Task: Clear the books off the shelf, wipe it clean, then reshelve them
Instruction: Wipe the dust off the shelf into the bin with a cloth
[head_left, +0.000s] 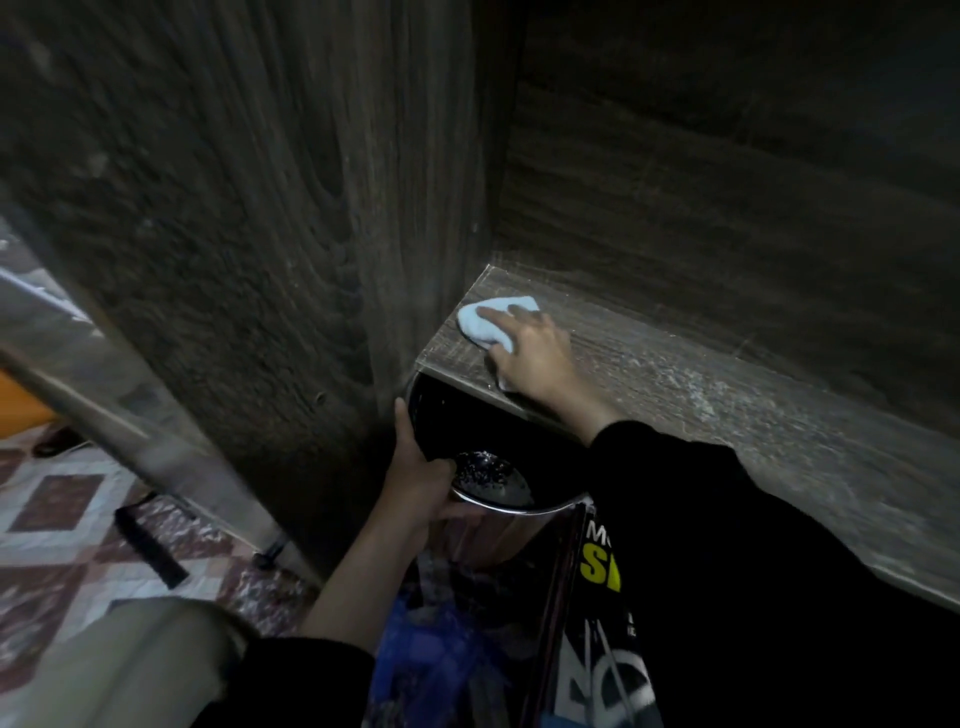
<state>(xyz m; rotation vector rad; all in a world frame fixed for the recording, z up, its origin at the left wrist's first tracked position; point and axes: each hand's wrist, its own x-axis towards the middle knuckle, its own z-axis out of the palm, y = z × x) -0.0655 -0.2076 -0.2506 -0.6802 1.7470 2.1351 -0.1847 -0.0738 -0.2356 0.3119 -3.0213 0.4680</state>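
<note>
- The shelf (727, 395), a dark wood-grain board, is showing pale dusty streaks. Its long axis is running from the upright side panel (260, 208) at the left away toward the lower right of the view.
- The right hand (535, 353) is lying palm down on the shelf's left end, near the corner where the board is meeting the side panel.
- Its fingers are stretched out fairly straight and pressing a pale blue cloth (483, 325) flat onto the wood. They are pointing left toward the panel, roughly along the shelf's length.
- The cloth is bunched under the fingers and palm, with its longer side also lying along the shelf. A small bit is peeking out beside the thumb at the front edge.
- The left hand (421, 467) is gripping the near rim of a shiny metal bowl (519, 506), fingers curled over the edge.
- The bowl is sitting just under the shelf's front edge at that same left corner. Its far rim is tucked beneath the board, its mouth is facing up, and dark specks are lying inside.
- Below the bowl, a black book (602, 566) with yellow and white cover lettering is standing upright, partly hidden by the right sleeve.
- On the patterned tile floor (62, 519) at the left, a long black object (150, 545) is lying well apart from both hands; what it is cannot be told.
</note>
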